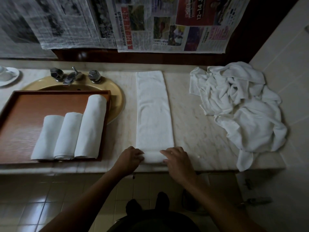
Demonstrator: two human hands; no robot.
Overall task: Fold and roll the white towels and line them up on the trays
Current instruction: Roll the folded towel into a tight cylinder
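A pale, veined marble counter [192,114] ran across a dim washroom, with glossy floor tiles [41,206] below and a light tiled wall [284,47] at the right. Overlapping newspaper sheets [167,24] hung over the dark panel behind the counter. On the colour page, white figures reading "12-14" stood on a red advert. The red Chinese headline and the small print were too blurred to read.

A yellow oval basin [117,97] was sunk in the counter at the left, with one spout [70,77] between two faceted metal knobs [56,73]. One brown tray [21,114] lay partly over the basin. Three rolled towels [68,136] lay side by side on the tray, touching, against its right rim. A white saucer [8,76] sat at the far left.

One long folded towel [153,111] lay flat in the middle of the counter, running from the back wall to the front edge. Its near end was turned into a small roll [153,158]. The left grip [132,158] curled round the roll's left end, and the right grip [177,161] pinched its right end between fingers and thumb. One loose heap of white towels [239,104] lay at the right end of the counter, and one piece hung over the front edge. The number of towels in the heap could not be told.
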